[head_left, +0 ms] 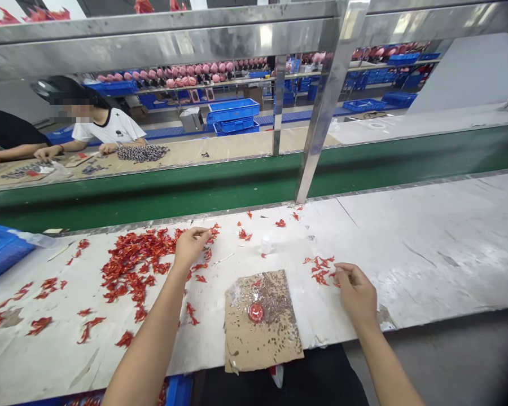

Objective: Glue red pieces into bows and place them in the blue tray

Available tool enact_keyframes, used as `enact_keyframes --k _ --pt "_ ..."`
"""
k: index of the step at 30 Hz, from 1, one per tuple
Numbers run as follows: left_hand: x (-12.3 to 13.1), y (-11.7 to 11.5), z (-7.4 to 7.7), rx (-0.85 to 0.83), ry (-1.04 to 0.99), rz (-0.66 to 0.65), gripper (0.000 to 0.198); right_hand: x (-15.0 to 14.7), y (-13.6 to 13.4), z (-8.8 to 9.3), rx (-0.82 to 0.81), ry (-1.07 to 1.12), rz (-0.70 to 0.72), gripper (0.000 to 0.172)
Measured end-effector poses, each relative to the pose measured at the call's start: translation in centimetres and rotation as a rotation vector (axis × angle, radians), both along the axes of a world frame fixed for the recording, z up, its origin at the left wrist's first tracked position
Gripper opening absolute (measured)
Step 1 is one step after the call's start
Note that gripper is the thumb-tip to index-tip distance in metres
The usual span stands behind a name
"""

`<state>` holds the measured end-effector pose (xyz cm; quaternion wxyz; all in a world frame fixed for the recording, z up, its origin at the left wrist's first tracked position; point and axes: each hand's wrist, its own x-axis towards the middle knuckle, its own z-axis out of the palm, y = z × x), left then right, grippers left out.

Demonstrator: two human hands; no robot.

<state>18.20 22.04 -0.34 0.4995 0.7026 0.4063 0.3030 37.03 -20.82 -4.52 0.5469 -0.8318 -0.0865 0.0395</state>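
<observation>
My left hand [191,246] is closed in a pinch at the right edge of a pile of small red, pointed plastic pieces [139,254]. Red pieces lie right at its fingertips, but what is between them is too small to make out. My right hand [358,290] has thumb and fingers pinched together at a red piece [334,275], beside a small group of red pieces [319,262]. Between my hands lies a stained cardboard sheet [265,352]. On it are a round red cap-like thing [256,312] and a small red piece [257,283].
A small whitish bottle [266,243] stands behind the cardboard, near a thin white stick [225,258]. A blue crate [2,254] sits at the left. A metal post [322,113] rises from the table's back edge. Beyond the green belt [173,192], two people work at the left.
</observation>
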Motion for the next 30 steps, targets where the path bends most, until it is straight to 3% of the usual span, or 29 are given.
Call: enact_keyframes --k 5,11,19,24,30 --pt "0.5 -0.1 0.1 0.2 0.227 -0.147 0.013 0.0 0.1 -0.2 0.011 0.011 -0.009 0.028" --pt "1.4 0.1 0.0 0.253 0.276 -0.12 0.008 0.2 0.2 -0.5 -0.002 -0.007 -0.009 0.027" --pt "1.1 1.5 -0.1 -0.053 -0.001 0.091 0.027 0.2 0.2 -0.3 -0.015 -0.009 0.001 0.028" --pt "1.3 2.1 0.7 -0.249 -0.21 0.092 0.032 0.2 0.2 -0.2 -0.022 0.003 -0.001 0.028" --pt "2.3 2.6 1.2 -0.345 -0.321 0.054 0.032 0.1 0.2 -0.4 -0.028 -0.008 -0.004 0.028"
